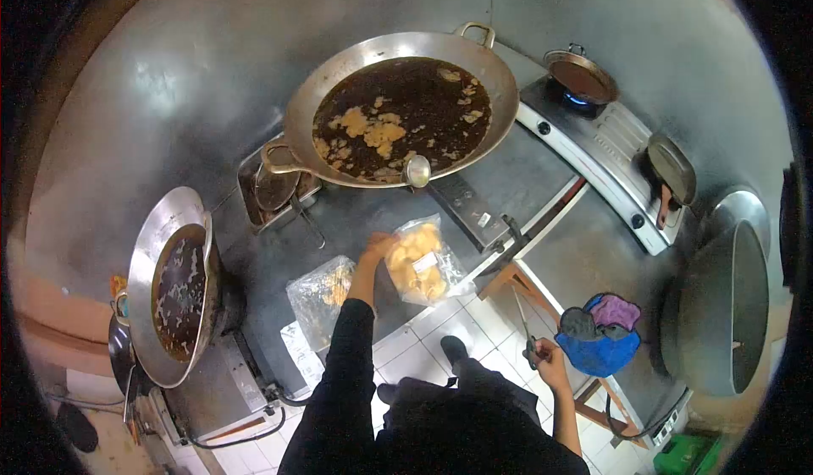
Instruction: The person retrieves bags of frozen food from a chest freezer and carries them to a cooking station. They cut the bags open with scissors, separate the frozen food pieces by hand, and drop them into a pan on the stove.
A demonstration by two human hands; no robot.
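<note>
My left hand (381,245) is closed on the upper left edge of a clear plastic bag (422,259) of pale yellow food pieces with a white label. The bag is at the front edge of the metal counter. Left of it lies a second clear bag (322,293) with some yellowish pieces inside. Low on the right, my right hand (549,362) is wrapped round the dark handles of a pair of scissors (522,318), blades pointing up and away from me. Blue, grey and purple cloths (600,344) lie just beyond that hand.
A large wok (500,94) of dark oil with frying pieces stands at the back, a ladle (417,171) at its rim. Another oil wok (174,208) is at left. A pan (584,77) sits over a blue flame on the stove (584,174). A strainer (277,189) lies on a tray.
</note>
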